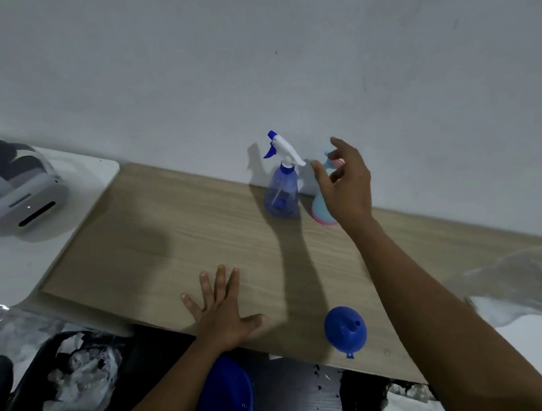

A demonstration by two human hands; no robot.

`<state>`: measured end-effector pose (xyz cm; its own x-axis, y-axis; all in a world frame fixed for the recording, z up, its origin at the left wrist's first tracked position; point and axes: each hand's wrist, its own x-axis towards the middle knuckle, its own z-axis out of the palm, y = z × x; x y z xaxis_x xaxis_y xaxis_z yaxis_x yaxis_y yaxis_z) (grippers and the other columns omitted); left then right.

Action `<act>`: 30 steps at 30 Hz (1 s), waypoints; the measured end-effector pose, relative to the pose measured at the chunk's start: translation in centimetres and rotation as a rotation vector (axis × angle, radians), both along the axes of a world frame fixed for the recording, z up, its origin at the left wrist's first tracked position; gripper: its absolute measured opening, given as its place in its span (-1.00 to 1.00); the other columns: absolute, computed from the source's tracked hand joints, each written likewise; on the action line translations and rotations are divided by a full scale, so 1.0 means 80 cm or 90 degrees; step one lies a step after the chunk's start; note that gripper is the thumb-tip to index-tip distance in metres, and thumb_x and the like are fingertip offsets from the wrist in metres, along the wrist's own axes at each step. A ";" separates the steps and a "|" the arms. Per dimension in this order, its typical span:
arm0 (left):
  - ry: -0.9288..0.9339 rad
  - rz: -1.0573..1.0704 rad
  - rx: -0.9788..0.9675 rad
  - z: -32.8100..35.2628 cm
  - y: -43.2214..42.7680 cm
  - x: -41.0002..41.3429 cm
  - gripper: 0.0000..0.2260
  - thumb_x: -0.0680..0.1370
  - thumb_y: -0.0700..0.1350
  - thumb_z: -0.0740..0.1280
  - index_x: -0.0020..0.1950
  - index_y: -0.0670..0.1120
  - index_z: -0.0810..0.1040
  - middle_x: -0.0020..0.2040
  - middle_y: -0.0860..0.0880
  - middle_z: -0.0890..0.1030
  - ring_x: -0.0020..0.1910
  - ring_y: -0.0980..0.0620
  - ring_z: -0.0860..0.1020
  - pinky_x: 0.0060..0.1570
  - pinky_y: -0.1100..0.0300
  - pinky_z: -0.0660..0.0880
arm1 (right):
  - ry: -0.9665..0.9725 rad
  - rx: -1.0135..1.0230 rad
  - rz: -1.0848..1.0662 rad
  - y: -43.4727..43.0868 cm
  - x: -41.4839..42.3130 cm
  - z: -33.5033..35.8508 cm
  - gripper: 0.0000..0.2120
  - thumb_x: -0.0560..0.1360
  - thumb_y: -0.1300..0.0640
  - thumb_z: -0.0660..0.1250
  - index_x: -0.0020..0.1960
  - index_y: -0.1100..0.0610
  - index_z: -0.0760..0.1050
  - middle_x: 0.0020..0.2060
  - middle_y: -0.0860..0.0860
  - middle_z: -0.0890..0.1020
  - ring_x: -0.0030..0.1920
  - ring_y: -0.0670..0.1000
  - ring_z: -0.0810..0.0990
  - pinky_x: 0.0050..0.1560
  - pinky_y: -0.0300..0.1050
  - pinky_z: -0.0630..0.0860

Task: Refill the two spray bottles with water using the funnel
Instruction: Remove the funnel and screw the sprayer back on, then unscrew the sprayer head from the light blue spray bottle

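Head view, wooden board [175,245] set against a white wall. Blue spray bottle [282,190], w/ white-and-blue trigger head, stood upright at the board's far edge, near the wall. Just to its right stood a pink-and-pale-blue spray bottle [321,212], mostly hidden behind the right hand [347,184]. Right hand was raised w/ fingers spread and curled, open, gripping nothing; whether it touched the pink bottle cannot be told. Left hand [222,309] lay flat, palm down, fingers splayed, on the board's near edge, empty. Blue funnel [346,330] lay mouth-down on the board near its front edge, spout up, between the two forearms, well apart from both bottles. A white headset [15,189] sat at far left, off the board.
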<state>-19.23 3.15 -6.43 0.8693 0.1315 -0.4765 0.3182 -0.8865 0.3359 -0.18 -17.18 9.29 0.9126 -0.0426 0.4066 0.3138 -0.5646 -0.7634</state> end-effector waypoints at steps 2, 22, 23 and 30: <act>-0.109 0.029 -0.020 -0.002 -0.007 0.002 -0.07 0.41 0.42 0.25 0.61 0.15 -0.14 0.63 0.05 -0.23 0.57 -0.10 -0.34 0.43 -0.36 -0.36 | -0.012 0.070 -0.068 -0.030 -0.012 -0.010 -0.60 0.55 0.04 0.42 0.34 0.11 0.47 0.04 0.01 0.61 -0.16 -0.02 0.58 -0.16 -0.28 0.53; -0.323 0.035 -0.512 0.009 -0.164 0.278 -0.32 0.51 -0.17 0.47 0.55 0.02 0.23 0.51 0.00 0.36 0.49 -0.02 0.34 0.39 -0.11 0.43 | 0.189 0.021 0.069 -0.106 0.056 -0.042 -0.86 0.60 0.04 0.35 0.13 0.00 0.61 -0.01 -0.04 0.70 -0.04 0.04 0.69 0.01 0.14 0.63; -0.326 0.038 -0.508 0.008 -0.163 0.278 -0.34 0.52 -0.16 0.46 0.55 0.02 0.25 0.50 0.00 0.37 0.48 -0.03 0.35 0.39 -0.12 0.43 | 0.184 0.020 0.057 -0.105 0.056 -0.045 -0.88 0.61 0.06 0.33 0.11 0.01 0.60 -0.04 -0.02 0.70 -0.06 0.05 0.70 0.00 0.17 0.63; -0.339 0.045 -0.560 0.037 -0.153 0.237 -0.38 0.45 0.13 0.45 0.47 0.08 0.35 0.41 0.00 0.47 0.39 0.03 0.45 0.30 -0.13 0.51 | 0.157 0.025 0.015 -0.101 0.015 -0.020 -0.88 0.64 0.07 0.27 0.09 0.04 0.57 -0.09 0.00 0.69 -0.12 0.02 0.72 -0.02 0.20 0.63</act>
